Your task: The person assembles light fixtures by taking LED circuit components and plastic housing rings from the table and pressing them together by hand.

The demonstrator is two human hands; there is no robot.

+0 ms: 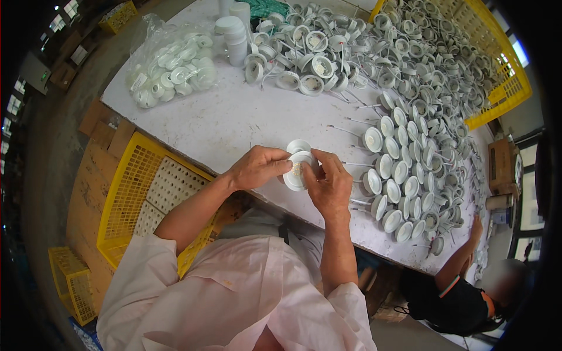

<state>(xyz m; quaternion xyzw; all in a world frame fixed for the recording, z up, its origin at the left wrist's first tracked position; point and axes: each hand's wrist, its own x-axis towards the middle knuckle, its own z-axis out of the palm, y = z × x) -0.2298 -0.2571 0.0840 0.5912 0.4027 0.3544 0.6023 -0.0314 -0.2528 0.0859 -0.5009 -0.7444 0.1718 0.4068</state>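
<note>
While the left hand (257, 168) and the right hand (329, 186) are sharing a grasp near the white table's (228, 117) edge, a white dish-shaped piece (296, 182) is sitting between their fingertips.
The left thumb is pressing the piece's left side; the right thumb is lying over its right side, with the index finger bending near the upper right rim. Both hands are holding with partly curled fingers, little gap showing. The piece is facing upward, showing a broad rim and yellowish dots at its middle; a second white round piece (299, 144) is peeking out just behind.
</note>
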